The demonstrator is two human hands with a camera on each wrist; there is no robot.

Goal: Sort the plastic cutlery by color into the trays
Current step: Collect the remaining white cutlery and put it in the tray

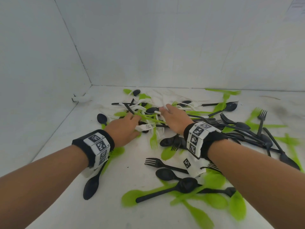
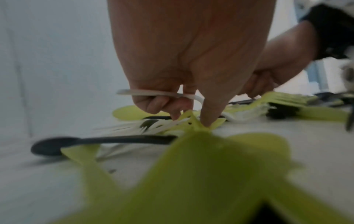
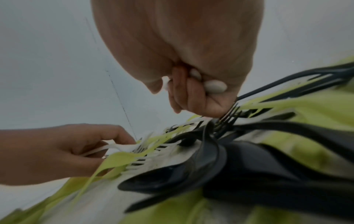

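1. Across the white surface (image 1: 69, 187), walled at the far edge and the left edge, a heap of plastic cutlery (image 1: 189, 129) spreads from the far middle down to the near right corner, in black, green and white all mixed.
2. Open room sits along the left edge and the near left corner, where bare surface runs beside the left forearm; the right side is crowded right up to the frame's edge.
3. Left hand (image 1: 123, 129) is down in the middle of the heap, fingers curled round a white fork (image 1: 146, 126) whose tines point right, and the left wrist view shows a white handle (image 2: 153, 93) crossing under the curled fingers (image 2: 153, 103).
4. Right hand (image 1: 175, 119) is just beside it, a little farther in, closed on white handles (image 3: 214, 87), their rounded ends poking out between the curled fingers in the right wrist view.
5. Between the two hands long green pieces (image 1: 148, 117) cross the gap, touching the left fingers.
6. Near the left wrist a black spoon (image 1: 92, 185) lies alone on bare surface, bowl toward the near edge.
7. Farther along the left side, another black spoon (image 1: 102, 119) sits at the heap's fringe.
8. Near edge, right of centre: green spoons (image 1: 214, 202) blurred under a long black spoon (image 1: 173, 190).
9. No trays show in any view.
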